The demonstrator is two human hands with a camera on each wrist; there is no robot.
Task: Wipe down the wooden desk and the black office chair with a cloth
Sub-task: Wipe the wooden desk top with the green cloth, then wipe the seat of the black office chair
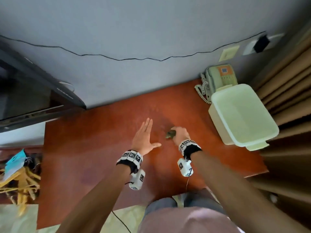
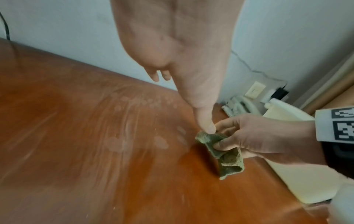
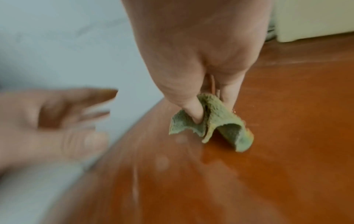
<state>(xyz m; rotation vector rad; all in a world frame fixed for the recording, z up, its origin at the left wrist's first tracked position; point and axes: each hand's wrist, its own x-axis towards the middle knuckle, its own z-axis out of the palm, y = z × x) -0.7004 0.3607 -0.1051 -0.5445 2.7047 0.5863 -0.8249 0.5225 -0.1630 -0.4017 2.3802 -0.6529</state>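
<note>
A reddish wooden desk (image 1: 101, 157) fills the middle of the head view, with dusty smears and pale spots (image 2: 122, 141) near the wall. My right hand (image 1: 180, 133) pinches a small crumpled green cloth (image 1: 170, 134) between thumb and fingers, just above the desktop (image 3: 268, 151). The cloth (image 2: 228, 157) hangs folded from that grip (image 3: 212, 121). My left hand (image 1: 144, 137) hovers flat beside it, fingers straight and thumb spread, holding nothing. In the left wrist view its thumb tip (image 2: 205, 124) lies right by the cloth. No chair is in view.
A pale plastic tub (image 1: 242, 115) stands at the desk's right side, with a telephone (image 1: 218, 79) behind it by the wall. Brown curtains (image 1: 289, 84) hang at the right. A dark television (image 1: 33, 88) sits at the left. A black cable (image 1: 117, 58) runs along the wall.
</note>
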